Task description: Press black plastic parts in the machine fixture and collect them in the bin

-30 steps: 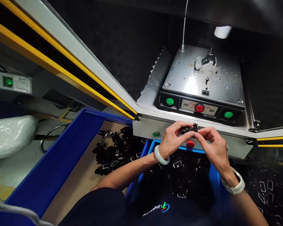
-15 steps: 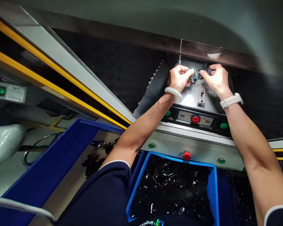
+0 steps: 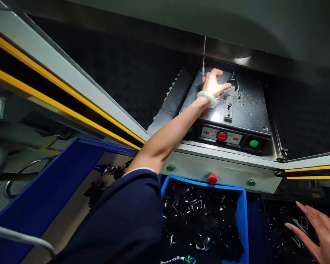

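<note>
Left hand (image 3: 213, 86) beside the jig's slotted bar (image 3: 229, 107), lengthwise front-to-back

The bin (image 3: 243, 223) is bright blue and holds glossy black parts (image 3: 198, 220); the stop button (image 3: 222, 136) is red, the adjacent push button (image 3: 254, 143) green, and the guard rail stripe (image 3: 57, 103) yellow.

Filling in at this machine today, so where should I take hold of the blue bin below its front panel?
Grip the blue bin by the top rim of its right wall, coming from the right. That side stands free, while the far rim sits right below the machine's front panel. The bin is heaped with black plastic pieces, so a firm hold on the rim, clear of them, seems safest.
</note>
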The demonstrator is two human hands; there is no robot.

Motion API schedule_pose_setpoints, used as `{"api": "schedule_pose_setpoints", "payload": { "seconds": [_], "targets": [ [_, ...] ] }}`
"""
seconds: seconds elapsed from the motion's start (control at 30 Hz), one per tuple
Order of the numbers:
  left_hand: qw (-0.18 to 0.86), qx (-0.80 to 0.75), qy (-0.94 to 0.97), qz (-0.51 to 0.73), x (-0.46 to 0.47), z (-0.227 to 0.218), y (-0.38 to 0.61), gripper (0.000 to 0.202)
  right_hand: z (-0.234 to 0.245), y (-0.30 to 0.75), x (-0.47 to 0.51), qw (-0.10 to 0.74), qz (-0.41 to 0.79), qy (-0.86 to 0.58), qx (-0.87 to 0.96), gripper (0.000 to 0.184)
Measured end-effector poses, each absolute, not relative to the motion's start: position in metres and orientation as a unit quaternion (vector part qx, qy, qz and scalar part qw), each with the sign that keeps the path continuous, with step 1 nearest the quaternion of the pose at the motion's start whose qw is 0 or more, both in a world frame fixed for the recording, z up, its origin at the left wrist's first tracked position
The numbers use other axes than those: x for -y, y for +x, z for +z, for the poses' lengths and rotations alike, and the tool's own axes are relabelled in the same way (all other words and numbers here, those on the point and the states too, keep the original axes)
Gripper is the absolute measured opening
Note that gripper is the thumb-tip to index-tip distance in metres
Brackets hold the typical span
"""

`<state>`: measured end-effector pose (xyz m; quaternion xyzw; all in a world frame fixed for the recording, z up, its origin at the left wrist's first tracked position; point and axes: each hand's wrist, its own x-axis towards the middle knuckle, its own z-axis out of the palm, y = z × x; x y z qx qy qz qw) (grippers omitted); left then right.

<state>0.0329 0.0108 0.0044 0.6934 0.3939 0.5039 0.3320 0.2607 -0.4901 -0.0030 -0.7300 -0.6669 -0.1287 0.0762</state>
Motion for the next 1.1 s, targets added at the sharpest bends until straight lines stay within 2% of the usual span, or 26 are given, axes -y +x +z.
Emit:
{"api": "schedule_pose_setpoints", "payload": {
  "seconds": [0.07,0.13,0.17,0.33,0.47,0.57,0.67,0.77,0.87,0.93,1.0,1.1],
  "targets": [
    [0.295,-0.386,0.719,0.497,0.043,-0.002,-0.007,0.031,-0.015,0.251,0.486,0.057,-0.098,-0.726,0.679,0.061],
    [0.26,-0.355,0.747,0.498,0.108,-0.018,-0.053,0.011,-0.027,0.239,0.467,0.05,-0.055,-0.727,0.683,0.06],
    [0.253,-0.365,0.751,0.488,0.14,-0.028,-0.076,0.007,-0.034,0.234,0.454,0.054,-0.03,-0.73,0.681,0.057],
    [0.246,-0.421,0.798,0.355,0.235,-0.088,-0.171,0.013,-0.078,0.233,0.407,0.104,0.086,-0.735,0.665,0.042],
    [0.239,-0.431,0.844,0.212,0.224,-0.116,-0.209,0.03,-0.096,0.242,0.399,0.14,0.112,-0.749,0.638,0.032],
    [0.22,-0.425,0.863,0.166,0.212,-0.119,-0.214,0.036,-0.1,0.243,0.398,0.144,0.088,-0.756,0.632,0.029],
    [0.166,-0.434,0.865,0.189,0.223,-0.123,-0.206,0.037,-0.102,0.238,0.401,0.136,0.025,-0.755,0.641,0.034],
    [0.151,-0.462,0.822,0.297,0.245,-0.143,-0.205,0.03,-0.11,0.224,0.412,0.124,-0.041,-0.748,0.651,0.045],
    [0.155,-0.552,0.718,0.394,0.256,-0.172,-0.224,0.02,-0.131,0.201,0.431,0.119,-0.003,-0.7,0.704,0.047],
    [0.166,-0.671,0.609,0.389,0.254,-0.186,-0.247,0.012,-0.15,0.185,0.444,0.11,0.043,-0.641,0.759,0.046],
    [0.189,-0.773,0.497,0.345,0.243,-0.194,-0.272,0.013,-0.168,0.172,0.452,0.101,0.056,-0.6,0.792,0.044],
    [0.227,-0.826,0.421,0.299,0.221,-0.2,-0.297,0.018,-0.181,0.164,0.456,0.102,0.048,-0.589,0.8,0.044]
  ]
}}
